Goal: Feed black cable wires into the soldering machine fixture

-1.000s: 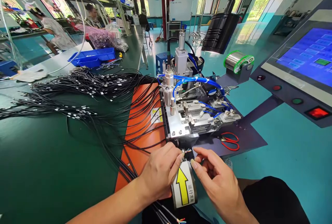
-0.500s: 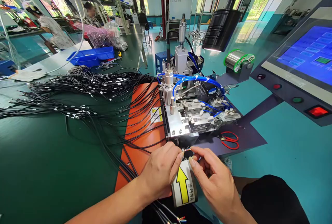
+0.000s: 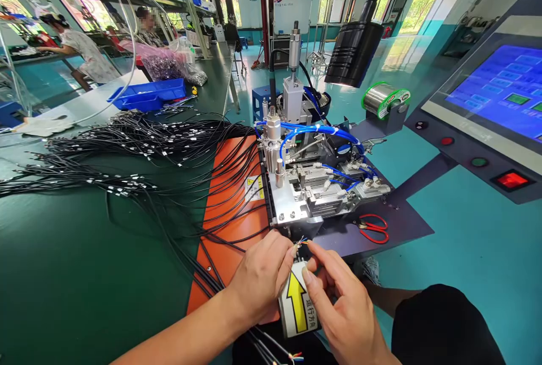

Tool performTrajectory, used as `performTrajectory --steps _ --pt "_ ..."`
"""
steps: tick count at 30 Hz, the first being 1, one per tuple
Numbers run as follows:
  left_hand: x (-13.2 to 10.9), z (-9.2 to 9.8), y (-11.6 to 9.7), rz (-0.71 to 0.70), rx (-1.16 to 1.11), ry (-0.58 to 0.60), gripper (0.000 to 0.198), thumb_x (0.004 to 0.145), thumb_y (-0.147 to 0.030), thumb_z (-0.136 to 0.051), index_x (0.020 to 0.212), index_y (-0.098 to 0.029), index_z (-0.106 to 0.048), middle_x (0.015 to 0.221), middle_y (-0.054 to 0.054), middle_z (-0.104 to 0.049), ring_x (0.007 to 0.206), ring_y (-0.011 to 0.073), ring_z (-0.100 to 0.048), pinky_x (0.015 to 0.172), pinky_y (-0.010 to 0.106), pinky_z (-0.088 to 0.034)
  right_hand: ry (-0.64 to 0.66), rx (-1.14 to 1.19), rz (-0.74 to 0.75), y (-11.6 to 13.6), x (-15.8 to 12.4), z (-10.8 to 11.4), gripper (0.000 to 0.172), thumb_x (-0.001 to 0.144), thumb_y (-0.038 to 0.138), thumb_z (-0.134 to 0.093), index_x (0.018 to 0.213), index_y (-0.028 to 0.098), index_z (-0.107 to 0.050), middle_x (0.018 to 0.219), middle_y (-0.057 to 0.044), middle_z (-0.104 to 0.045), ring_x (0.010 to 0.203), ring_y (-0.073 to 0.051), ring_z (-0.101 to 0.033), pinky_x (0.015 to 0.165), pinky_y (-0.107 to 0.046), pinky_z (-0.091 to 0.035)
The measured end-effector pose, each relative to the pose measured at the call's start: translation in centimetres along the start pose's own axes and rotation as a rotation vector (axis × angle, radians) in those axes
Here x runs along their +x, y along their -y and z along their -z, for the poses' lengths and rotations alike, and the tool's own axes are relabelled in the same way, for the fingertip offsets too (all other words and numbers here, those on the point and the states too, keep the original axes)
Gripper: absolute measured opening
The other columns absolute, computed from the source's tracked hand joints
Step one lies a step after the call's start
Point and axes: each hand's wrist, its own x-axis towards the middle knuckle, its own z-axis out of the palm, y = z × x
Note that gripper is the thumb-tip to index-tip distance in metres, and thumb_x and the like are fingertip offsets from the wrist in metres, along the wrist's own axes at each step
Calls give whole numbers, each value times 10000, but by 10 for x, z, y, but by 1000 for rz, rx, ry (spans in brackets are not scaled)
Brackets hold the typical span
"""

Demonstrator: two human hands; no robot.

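Observation:
My left hand (image 3: 260,275) is closed in a pinch on the end of a thin black cable, its bared coloured wire tips (image 3: 301,241) sticking out just in front of the metal soldering fixture (image 3: 309,184). My right hand (image 3: 339,297) comes in from the right, thumb and forefinger pinched at those same wire tips. Both hands hover over a block with a yellow arrow label (image 3: 298,308).
A large bundle of black cables (image 3: 127,156) spreads over the green bench and orange mat (image 3: 232,184). Red scissors (image 3: 372,228) lie right of the fixture. A solder spool (image 3: 383,100), a control panel with blue screen (image 3: 499,100), a blue bin (image 3: 148,94) and people at the far bench are around.
My right hand has moved left and closed its thumb and forefinger onto the wire tips held by the left hand. The left hand has barely moved.

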Motion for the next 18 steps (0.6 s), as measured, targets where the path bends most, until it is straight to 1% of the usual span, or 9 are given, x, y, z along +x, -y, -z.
performTrajectory --steps 3,9,12,14,18 --pt "0 0 0 -5 14 -10 269 1030 -205 -366 859 -182 -572 783 30 -555 691 150 -535 620 265 -456 -21 -11 16 1 -1 0 384 982 306 -506 1341 191 -574 928 -60 -636 690 -150 -636 657 -240 -567" --pt "0 0 -1 -10 24 -7 270 1033 -222 -368 869 -177 -578 792 35 -562 703 156 -543 638 271 -467 -3 43 -40 3 -1 0 396 991 327 -497 1358 190 -554 934 -57 -637 694 -145 -650 610 -211 -572" --pt "1 0 -1 -16 38 4 282 1032 -218 -363 861 -165 -581 790 41 -561 698 162 -541 635 282 -462 3 2 14 4 -2 1 395 992 292 -491 1370 188 -533 930 -53 -622 662 -134 -628 605 -210 -564" --pt "1 0 -1 -19 57 14 296 1031 -219 -360 839 -165 -578 775 40 -557 688 164 -536 627 285 -456 -6 -52 73 4 -3 1 404 991 253 -483 1387 179 -510 944 -60 -612 668 -135 -622 631 -225 -564" --pt "0 0 -1 -15 76 34 308 1032 -232 -359 819 -174 -574 762 36 -556 686 164 -536 626 281 -450 -13 -208 193 1 -5 -2 422 985 198 -464 1405 168 -488 1024 -107 -614 815 -191 -651 726 -294 -567"
